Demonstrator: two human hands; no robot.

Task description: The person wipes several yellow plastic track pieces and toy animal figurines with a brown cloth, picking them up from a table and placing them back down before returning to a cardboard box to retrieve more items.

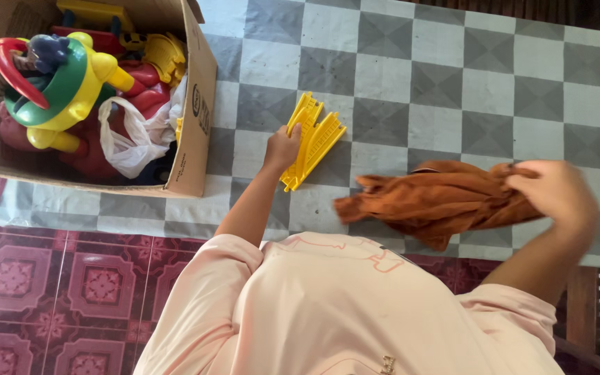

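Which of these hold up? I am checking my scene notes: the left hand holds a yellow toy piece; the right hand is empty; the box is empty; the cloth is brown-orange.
1. The left hand grips a yellow track piece. True.
2. The right hand is empty. False: it clutches the brown-orange cloth.
3. The cardboard box is empty. False: it holds colourful plastic toys.
4. The cloth is brown-orange. True.
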